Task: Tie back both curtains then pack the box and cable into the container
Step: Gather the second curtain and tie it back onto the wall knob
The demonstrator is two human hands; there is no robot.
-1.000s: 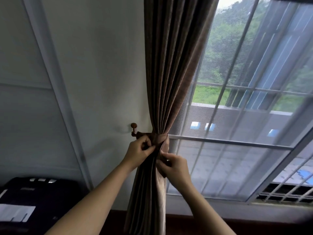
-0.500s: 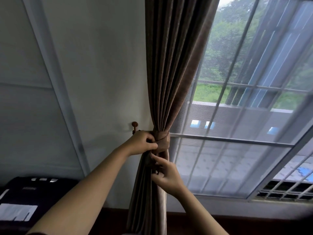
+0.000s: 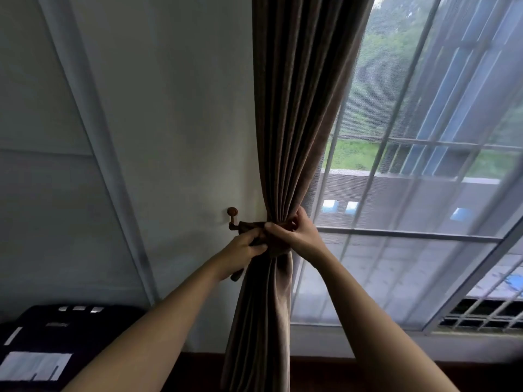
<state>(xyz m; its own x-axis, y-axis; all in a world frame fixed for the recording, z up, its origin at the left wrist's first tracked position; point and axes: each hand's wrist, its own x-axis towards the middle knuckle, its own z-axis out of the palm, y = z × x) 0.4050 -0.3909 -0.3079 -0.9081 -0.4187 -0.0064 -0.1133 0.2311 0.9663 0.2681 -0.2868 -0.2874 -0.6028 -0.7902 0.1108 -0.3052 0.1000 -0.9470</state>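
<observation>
A brown curtain (image 3: 297, 108) hangs gathered at the left side of the window. A matching tieback band (image 3: 249, 226) wraps it at waist height and runs to a round wooden wall hook (image 3: 232, 213). My left hand (image 3: 240, 253) pinches the band's end just left of the gathered folds. My right hand (image 3: 297, 236) grips the band and the bunched fabric from the right, fingers curled over the top. The second curtain, the box, the cable and the container are out of view.
A dark case (image 3: 56, 329) with a white label lies at the lower left below the wall. The window (image 3: 424, 193) with mesh screen and bars fills the right. A dark wooden sill (image 3: 325, 363) runs along the bottom.
My right hand has risen from below the band to grip it from the right. My left hand has dropped slightly and shifted left, holding the band's end.
</observation>
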